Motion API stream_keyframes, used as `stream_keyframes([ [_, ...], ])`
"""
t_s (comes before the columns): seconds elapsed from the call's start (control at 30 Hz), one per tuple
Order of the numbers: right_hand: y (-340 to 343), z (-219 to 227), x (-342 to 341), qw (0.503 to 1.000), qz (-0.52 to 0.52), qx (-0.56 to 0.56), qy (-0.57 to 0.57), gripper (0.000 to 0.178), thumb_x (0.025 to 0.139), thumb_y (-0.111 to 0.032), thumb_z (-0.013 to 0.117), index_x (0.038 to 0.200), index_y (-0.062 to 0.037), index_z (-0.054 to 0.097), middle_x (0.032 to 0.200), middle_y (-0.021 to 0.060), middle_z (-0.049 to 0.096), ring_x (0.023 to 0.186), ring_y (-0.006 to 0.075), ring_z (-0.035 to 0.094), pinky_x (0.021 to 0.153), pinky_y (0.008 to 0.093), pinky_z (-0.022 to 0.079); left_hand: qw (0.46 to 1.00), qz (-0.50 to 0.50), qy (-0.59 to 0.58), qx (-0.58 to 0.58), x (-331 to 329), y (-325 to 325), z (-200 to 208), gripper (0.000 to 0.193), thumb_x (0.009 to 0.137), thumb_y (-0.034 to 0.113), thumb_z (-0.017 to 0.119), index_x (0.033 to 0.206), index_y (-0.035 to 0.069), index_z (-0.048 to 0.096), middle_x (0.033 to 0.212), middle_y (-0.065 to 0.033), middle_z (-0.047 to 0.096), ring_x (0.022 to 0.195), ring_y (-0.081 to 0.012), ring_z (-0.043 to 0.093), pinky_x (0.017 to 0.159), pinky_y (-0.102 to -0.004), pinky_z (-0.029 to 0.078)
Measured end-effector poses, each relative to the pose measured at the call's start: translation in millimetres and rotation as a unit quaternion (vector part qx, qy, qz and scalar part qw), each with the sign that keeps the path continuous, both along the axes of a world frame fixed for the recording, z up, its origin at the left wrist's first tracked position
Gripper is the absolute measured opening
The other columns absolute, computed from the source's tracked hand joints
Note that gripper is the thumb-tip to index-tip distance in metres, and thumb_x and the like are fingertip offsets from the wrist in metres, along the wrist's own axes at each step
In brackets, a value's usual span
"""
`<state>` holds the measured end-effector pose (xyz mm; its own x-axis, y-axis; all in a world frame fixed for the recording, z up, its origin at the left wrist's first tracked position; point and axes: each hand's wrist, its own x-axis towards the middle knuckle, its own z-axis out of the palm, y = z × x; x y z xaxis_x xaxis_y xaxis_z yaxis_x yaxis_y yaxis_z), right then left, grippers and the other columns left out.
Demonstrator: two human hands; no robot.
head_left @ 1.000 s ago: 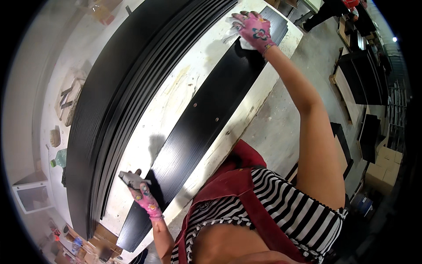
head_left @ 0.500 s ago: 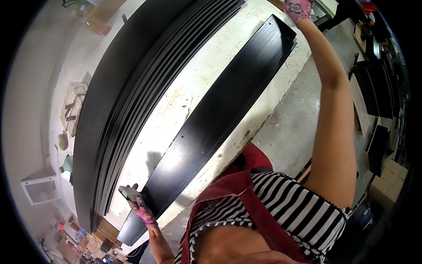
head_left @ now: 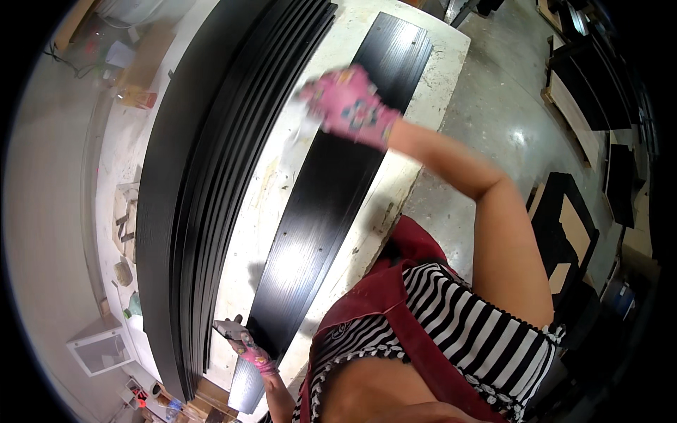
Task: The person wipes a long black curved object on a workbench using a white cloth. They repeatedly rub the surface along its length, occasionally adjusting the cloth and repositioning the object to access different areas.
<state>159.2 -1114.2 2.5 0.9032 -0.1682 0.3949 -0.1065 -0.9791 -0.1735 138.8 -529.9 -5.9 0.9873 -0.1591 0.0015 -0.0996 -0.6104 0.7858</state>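
Note:
A long black wood-grain board (head_left: 310, 204) lies slanting across the white worktop, with a few small holes in its face. At its near end, my left hand (head_left: 255, 354) in a pink flowered glove is closed around a small grey block-like piece (head_left: 229, 328), by the board's left edge. My right hand (head_left: 350, 106), in a matching glove, is over the far part of the board, fingers toward its left edge. Motion smears those fingers, and a pale blur shows below them; whether it holds anything cannot be made out.
A stack of long black boards (head_left: 204, 176) fills the worktop's (head_left: 448, 53) left side. Beyond it lie a pale block with metal strips (head_left: 125, 222) and a white-framed box (head_left: 104, 351). More black panels (head_left: 578, 92) lie on the floor at the right.
My right hand has swung from beyond the board's far right corner in over the board. The view has shifted; my left hand stays at the board's near end with the grey piece.

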Motion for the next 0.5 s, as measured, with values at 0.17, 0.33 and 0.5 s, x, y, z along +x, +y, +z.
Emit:
stream_keyframes([
  [0.17,-137.4,4.4,19.6,0.965,-0.237,-0.087,0.072,0.028,0.084,-0.023,0.057,0.110,-0.0272,0.068,0.105,0.0014,0.067,0.096,0.0258,0.065,0.077,0.0400,0.052,1.000,-0.014,-0.015,0.005,1.6,6.3,-4.5,0.092,0.092,0.064,0.045,0.152,0.000,0.017,0.130,-0.0254,0.053,0.122,-0.0268,0.049,0.105,-0.0401,0.033],
  [0.33,-242.2,1.9,13.0,0.933,-0.321,-0.125,0.106,0.025,0.080,-0.025,0.058,0.098,-0.0151,0.073,0.092,0.0128,0.070,0.084,0.0311,0.069,0.074,0.0413,0.056,1.000,0.007,0.025,-0.006,2.7,-8.1,9.3,0.094,0.090,0.060,0.053,0.151,-0.002,0.019,0.131,-0.0251,0.052,0.125,-0.0274,0.046,0.108,-0.0392,0.030],
  [0.5,-224.1,39.4,-26.1,0.947,-0.317,-0.037,-0.046,0.034,0.088,-0.028,0.052,0.108,-0.0049,0.067,0.111,0.0198,0.064,0.102,0.0357,0.062,0.087,0.0405,0.052,0.997,0.041,0.066,-0.026,-2.4,-2.0,6.7,0.095,0.089,0.059,0.055,0.149,-0.005,0.020,0.131,-0.0250,0.052,0.124,-0.0296,0.045,0.110,-0.0403,0.027],
])
